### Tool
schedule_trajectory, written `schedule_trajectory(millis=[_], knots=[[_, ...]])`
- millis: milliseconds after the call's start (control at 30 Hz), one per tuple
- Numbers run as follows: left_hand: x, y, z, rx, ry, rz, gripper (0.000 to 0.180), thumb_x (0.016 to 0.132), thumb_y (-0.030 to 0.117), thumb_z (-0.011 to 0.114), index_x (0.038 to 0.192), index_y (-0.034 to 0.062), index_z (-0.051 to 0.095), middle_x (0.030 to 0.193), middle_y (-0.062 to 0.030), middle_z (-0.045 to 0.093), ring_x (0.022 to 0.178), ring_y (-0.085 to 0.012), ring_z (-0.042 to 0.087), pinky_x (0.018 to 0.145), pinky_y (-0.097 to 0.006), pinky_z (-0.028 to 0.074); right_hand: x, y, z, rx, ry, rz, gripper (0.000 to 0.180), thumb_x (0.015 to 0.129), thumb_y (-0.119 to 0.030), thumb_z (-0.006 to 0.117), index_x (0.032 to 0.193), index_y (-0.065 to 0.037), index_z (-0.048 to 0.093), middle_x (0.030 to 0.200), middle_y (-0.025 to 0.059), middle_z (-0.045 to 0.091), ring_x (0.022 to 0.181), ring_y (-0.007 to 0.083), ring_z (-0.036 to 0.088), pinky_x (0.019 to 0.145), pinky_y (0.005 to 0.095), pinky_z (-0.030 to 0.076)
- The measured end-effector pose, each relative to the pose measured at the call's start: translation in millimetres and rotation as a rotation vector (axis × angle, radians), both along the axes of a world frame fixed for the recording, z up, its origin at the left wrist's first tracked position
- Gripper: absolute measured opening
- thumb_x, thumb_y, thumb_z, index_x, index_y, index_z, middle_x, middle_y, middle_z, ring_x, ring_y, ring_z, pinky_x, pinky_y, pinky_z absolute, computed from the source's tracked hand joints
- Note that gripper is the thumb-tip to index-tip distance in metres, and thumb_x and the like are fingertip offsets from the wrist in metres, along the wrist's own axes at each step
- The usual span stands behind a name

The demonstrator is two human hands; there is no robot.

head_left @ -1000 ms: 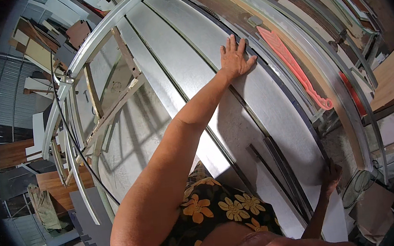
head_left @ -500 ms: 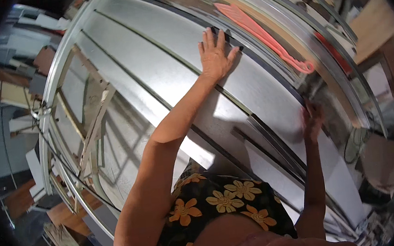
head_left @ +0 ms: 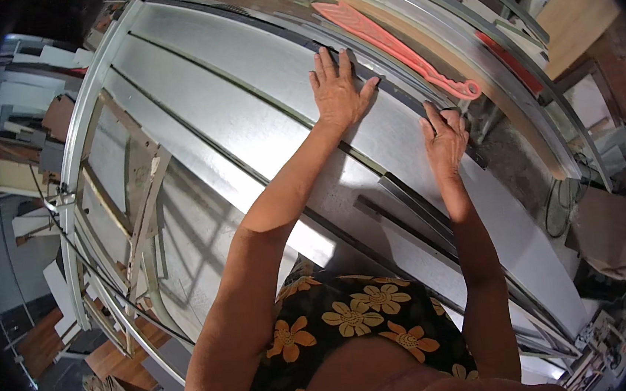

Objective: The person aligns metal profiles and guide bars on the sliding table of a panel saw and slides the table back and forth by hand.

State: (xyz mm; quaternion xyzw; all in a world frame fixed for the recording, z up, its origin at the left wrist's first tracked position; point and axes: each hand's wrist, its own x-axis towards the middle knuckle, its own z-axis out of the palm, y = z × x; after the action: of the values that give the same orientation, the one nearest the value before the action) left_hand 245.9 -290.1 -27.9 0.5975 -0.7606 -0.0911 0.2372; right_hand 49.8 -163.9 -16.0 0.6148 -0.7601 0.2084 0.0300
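Pale metal sheets (head_left: 227,65) lie in front of me, divided by long dark grooves. A narrow black strip (head_left: 400,96) runs along their far edge. My left hand (head_left: 340,95) lies flat on the sheet with fingers spread, its fingertips on the strip. To the right, my right hand (head_left: 445,139) rests over the same strip near its right end. Its index finger is stretched out and the others are slightly bent; nothing shows gripped in it. Shorter dark bars (head_left: 405,225) lie on the sheet between my forearms.
A coral-coloured plastic swatter-like tool (head_left: 397,48) lies beyond the strip, beside long rails and boards (head_left: 514,111). A curved-looking metal frame (head_left: 88,88) with wooden slats (head_left: 143,207) stands at left. Board offcuts (head_left: 41,152) are piled farther left. A shoe (head_left: 561,207) sits at right.
My right hand has moved left and away from me along the far edge, onto the black strip. My left hand keeps its place on the sheet. The view has shifted slightly.
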Motion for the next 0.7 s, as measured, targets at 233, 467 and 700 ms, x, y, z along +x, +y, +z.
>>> schedule_trajectory(millis=[233, 467, 700], knots=[[20, -22, 3, 0.057, -0.004, 0.021, 0.094, 0.082, 0.066, 0.055, 0.147, 0.0032, 0.029, 0.152, -0.0311, 0.016, 0.143, -0.0429, 0.016, 0.114, -0.054, 0.017, 22, -24, 1, 0.007, 0.033, 0.024, 0.041, 0.084, -0.028, 0.069, 0.124, -0.027, 0.064, 0.094, 0.0008, 0.051, 0.093, 0.0238, 0.051, 0.077, 0.0417, 0.042], [41, -40, 0, 0.122, -0.048, 0.039, 0.097, 0.081, 0.073, 0.05, 0.148, 0.0063, 0.027, 0.154, -0.0278, 0.015, 0.144, -0.0415, 0.014, 0.115, -0.053, 0.015, 1, -30, 4, 0.011, 0.04, 0.305, 0.048, 0.083, -0.013, 0.069, 0.129, -0.022, 0.06, 0.093, 0.0051, 0.052, 0.09, 0.0254, 0.052, 0.081, 0.042, 0.043], [51, -57, -7, 0.041, -0.023, 0.049, 0.097, 0.081, 0.072, 0.05, 0.148, 0.005, 0.027, 0.153, -0.0287, 0.016, 0.143, -0.0424, 0.015, 0.114, -0.054, 0.016, 8, -44, -1, -0.059, -0.009, 0.359, 0.041, 0.085, -0.013, 0.067, 0.125, -0.023, 0.063, 0.09, 0.0048, 0.052, 0.087, 0.0255, 0.052, 0.08, 0.0419, 0.045]])
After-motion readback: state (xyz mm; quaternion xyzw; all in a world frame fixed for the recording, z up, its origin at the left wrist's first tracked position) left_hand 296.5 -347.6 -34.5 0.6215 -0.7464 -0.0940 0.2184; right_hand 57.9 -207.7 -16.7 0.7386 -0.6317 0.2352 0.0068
